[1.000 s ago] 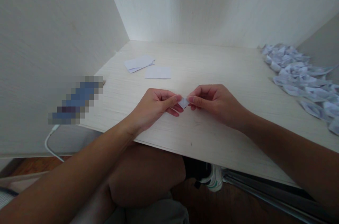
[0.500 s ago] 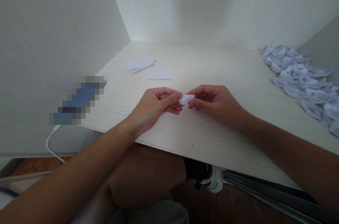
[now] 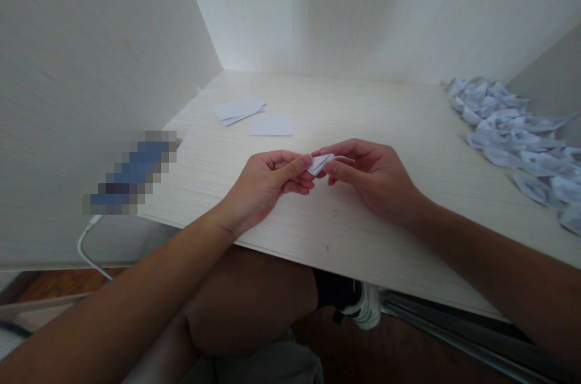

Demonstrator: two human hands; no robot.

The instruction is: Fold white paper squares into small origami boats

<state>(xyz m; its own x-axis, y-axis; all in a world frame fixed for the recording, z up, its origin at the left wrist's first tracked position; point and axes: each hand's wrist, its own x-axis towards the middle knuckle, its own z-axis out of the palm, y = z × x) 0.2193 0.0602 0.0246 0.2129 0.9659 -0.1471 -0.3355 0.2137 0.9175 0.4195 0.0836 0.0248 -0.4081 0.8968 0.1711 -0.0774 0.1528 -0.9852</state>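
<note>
Folded paper (image 3: 321, 164): between the fingertips of my left hand (image 3: 267, 186) and right hand (image 3: 376, 175), over the desk (image 3: 385, 109).
Left hand: I pinch the paper's left end between thumb and fingers.
Right hand: my fingers curve about its right end, thumb at the edge; I cannot tell whether they grip it.
Single sheet (image 3: 271, 126): flat, just beyond my left fingers.
Stacked sheets (image 3: 238, 109): farther beyond them, leftward, slightly fanned.
Folded pieces (image 3: 517, 136): heaped well right of my right fingers.
White cable (image 3: 80, 246): well left of my left fingers.
</note>
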